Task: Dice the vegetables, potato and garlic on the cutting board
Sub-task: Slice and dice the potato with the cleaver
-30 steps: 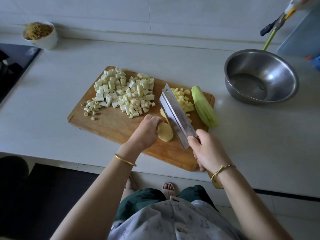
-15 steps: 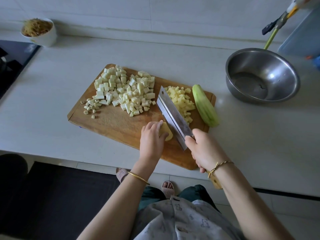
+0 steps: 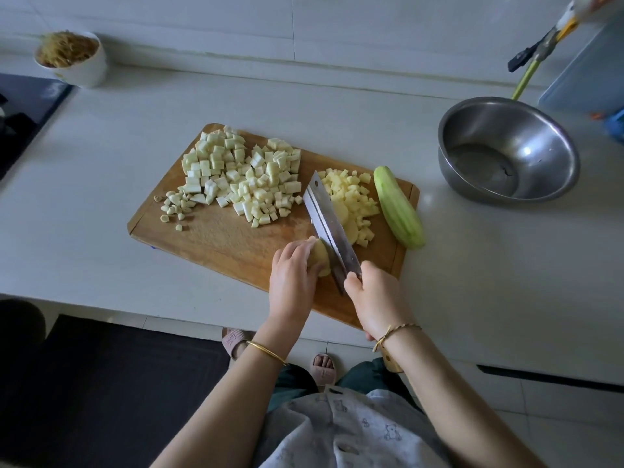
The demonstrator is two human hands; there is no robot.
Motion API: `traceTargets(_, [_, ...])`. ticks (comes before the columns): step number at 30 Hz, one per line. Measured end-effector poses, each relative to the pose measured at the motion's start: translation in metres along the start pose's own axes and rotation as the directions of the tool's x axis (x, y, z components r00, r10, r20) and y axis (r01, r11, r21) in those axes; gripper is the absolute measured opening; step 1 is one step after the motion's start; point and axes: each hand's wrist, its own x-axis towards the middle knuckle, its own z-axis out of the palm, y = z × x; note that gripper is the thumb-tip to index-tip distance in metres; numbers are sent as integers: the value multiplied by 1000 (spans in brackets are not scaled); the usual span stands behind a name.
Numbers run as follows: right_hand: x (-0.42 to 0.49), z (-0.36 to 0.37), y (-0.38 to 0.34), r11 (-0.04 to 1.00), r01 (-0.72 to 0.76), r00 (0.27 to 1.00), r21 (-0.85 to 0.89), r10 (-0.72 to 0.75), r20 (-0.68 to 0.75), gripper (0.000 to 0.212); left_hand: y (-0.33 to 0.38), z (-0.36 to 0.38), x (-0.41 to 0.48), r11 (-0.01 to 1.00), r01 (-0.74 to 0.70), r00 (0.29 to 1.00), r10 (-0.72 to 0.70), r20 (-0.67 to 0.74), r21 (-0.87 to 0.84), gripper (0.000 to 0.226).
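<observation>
A wooden cutting board (image 3: 219, 238) lies on the counter. My left hand (image 3: 293, 276) curls over a peeled potato piece (image 3: 320, 260) at the board's near edge. My right hand (image 3: 373, 298) grips the handle of a cleaver (image 3: 329, 221), whose blade stands against the potato's right side. To the right of the blade lie potato slices (image 3: 347, 219) and yellow potato dice (image 3: 354, 192). A heap of white vegetable cubes (image 3: 243, 177) fills the board's far left, with small garlic bits (image 3: 175, 204) beside it. A peeled pale green gourd (image 3: 398, 207) rests on the board's right edge.
A steel bowl (image 3: 506, 150) stands at the right of the counter, a green-handled tool (image 3: 526, 72) behind it. A white cup of shredded food (image 3: 72, 57) is at the far left, beside a dark stovetop (image 3: 20, 116). The counter's front edge runs just below the board.
My left hand turned over the potato piece and now covers it from above. The cleaver shifted up against the potato, and slices now show beside the blade.
</observation>
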Motion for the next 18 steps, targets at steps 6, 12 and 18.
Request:
traceTargets(6, [-3,-4,13,984,40,996,175,-26,-80,30,-6,-5,2,995,6,1000,-5,13,-98,43])
traceTargets(12, [-10,-13,5,981,56,997,186,-46,-55,29,-5,-7,2,990,21,999,-25,-23,-142,38])
traceTargets(18, [-10,-14,1,989,13,1000,145,-15,10,27,-3,-6,2,991,19,999,-25,-43,-135,33])
